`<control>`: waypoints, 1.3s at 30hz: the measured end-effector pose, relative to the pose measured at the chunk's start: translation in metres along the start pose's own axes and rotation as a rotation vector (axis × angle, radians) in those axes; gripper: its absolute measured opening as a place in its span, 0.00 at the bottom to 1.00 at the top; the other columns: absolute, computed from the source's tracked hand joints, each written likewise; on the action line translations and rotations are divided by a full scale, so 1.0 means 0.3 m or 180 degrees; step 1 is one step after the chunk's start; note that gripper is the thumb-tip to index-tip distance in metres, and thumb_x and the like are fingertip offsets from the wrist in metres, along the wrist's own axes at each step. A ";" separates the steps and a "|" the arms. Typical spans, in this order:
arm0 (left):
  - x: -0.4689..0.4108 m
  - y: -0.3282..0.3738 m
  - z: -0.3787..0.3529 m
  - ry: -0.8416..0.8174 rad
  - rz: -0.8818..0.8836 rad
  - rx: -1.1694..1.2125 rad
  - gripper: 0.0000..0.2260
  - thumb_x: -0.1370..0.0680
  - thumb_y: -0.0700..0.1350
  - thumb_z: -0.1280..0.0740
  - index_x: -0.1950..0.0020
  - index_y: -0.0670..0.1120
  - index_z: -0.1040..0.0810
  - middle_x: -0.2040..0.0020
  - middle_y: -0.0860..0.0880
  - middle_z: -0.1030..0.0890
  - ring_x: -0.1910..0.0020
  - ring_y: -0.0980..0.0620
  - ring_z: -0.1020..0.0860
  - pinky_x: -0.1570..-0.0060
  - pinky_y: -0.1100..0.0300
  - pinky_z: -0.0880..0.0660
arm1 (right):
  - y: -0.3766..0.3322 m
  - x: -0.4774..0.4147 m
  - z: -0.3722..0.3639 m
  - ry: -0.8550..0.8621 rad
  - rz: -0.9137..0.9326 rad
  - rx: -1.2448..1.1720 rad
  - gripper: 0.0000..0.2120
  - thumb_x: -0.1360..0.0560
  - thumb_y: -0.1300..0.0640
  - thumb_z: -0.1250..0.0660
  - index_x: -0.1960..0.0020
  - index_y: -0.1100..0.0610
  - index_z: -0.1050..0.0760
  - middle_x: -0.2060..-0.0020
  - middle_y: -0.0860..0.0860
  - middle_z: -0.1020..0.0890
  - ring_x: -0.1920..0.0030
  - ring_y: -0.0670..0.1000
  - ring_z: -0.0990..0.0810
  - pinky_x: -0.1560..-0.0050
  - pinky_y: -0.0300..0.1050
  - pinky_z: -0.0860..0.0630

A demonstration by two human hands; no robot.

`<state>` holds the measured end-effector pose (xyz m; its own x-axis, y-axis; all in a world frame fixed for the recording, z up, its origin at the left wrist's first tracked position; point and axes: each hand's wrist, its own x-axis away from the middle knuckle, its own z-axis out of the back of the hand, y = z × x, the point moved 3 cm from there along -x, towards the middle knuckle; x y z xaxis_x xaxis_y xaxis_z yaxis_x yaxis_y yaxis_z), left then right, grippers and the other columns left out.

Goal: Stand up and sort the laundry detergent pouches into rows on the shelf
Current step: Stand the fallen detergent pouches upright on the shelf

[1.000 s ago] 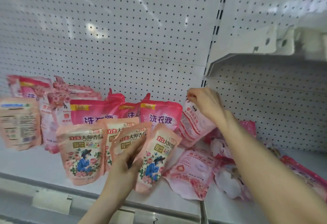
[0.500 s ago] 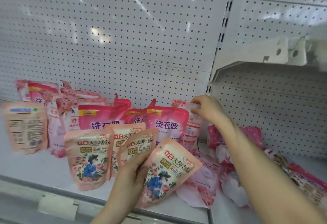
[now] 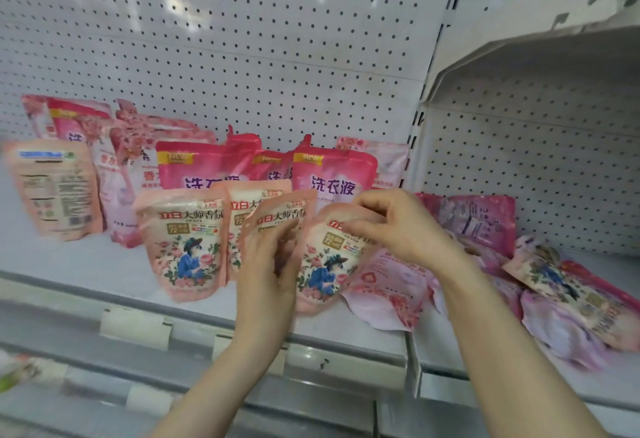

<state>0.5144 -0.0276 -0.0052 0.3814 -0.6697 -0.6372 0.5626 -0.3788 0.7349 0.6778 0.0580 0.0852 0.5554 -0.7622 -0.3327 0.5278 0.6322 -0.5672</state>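
Note:
A front row of peach pouches with a blue-dressed figure stands on the white shelf (image 3: 104,271); the leftmost (image 3: 183,243) is upright. My left hand (image 3: 266,264) presses against the third peach pouch (image 3: 277,216) and the side of the rightmost peach pouch (image 3: 325,264). My right hand (image 3: 398,223) pinches the top of that rightmost pouch, which tilts slightly. Behind them stand bright pink pouches (image 3: 332,174) in a row, with a pale pink pouch (image 3: 388,160) upright at its right end.
More pink pouches (image 3: 478,223) lie in a loose heap on the right shelf section. A flat pale pouch (image 3: 391,285) lies by the divider. One peach pouch (image 3: 52,188) stands back-side out at far left. An upper shelf (image 3: 519,57) overhangs on the right.
My right hand let go of the pale pink pouch at the back, now standing upright, and came down onto the top of the rightmost peach pouch. My left hand still steadies that pouch.

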 end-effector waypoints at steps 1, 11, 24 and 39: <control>0.003 -0.003 0.001 0.0060 -0.0046 -0.0177 0.27 0.26 0.32 0.31 0.32 0.54 0.29 0.40 0.52 0.26 0.44 0.58 0.26 0.46 0.74 0.31 | -0.003 -0.010 -0.002 0.0000 -0.0023 -0.0051 0.08 0.27 0.52 0.27 0.58 0.57 0.21 0.64 0.54 0.17 0.63 0.52 0.20 0.57 0.48 0.24; 0.043 -0.034 -0.028 -0.0421 -0.0906 -0.1175 0.26 0.30 0.29 0.28 0.33 0.40 0.24 0.35 0.39 0.27 0.42 0.44 0.24 0.46 0.46 0.23 | -0.035 -0.090 -0.080 -0.0227 0.0221 0.0242 0.11 0.26 0.46 0.28 0.47 0.49 0.20 0.53 0.43 0.16 0.51 0.45 0.18 0.50 0.46 0.22; 0.119 0.116 -0.203 -0.0908 -0.1895 -0.1379 0.21 0.31 0.31 0.27 0.39 0.40 0.20 0.38 0.40 0.22 0.39 0.40 0.25 0.40 0.51 0.27 | 0.452 0.080 0.021 -0.0464 -0.1359 0.1579 0.16 0.19 0.52 0.37 0.33 0.51 0.24 0.37 0.54 0.19 0.41 0.55 0.21 0.40 0.48 0.25; 0.207 0.098 -0.269 -0.1714 -0.1335 -0.1233 0.14 0.31 0.39 0.25 0.47 0.50 0.15 0.51 0.53 0.16 0.55 0.49 0.18 0.58 0.58 0.22 | 0.480 -0.074 -0.017 -0.1079 -0.1428 0.1933 0.13 0.18 0.59 0.41 0.40 0.64 0.23 0.44 0.60 0.18 0.45 0.58 0.19 0.50 0.45 0.25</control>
<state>0.6137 -0.0287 -0.0419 -0.2719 -0.7751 -0.5703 0.8346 -0.4850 0.2613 0.7382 0.1654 0.0071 0.3216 -0.9380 0.1289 0.9468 0.3172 -0.0540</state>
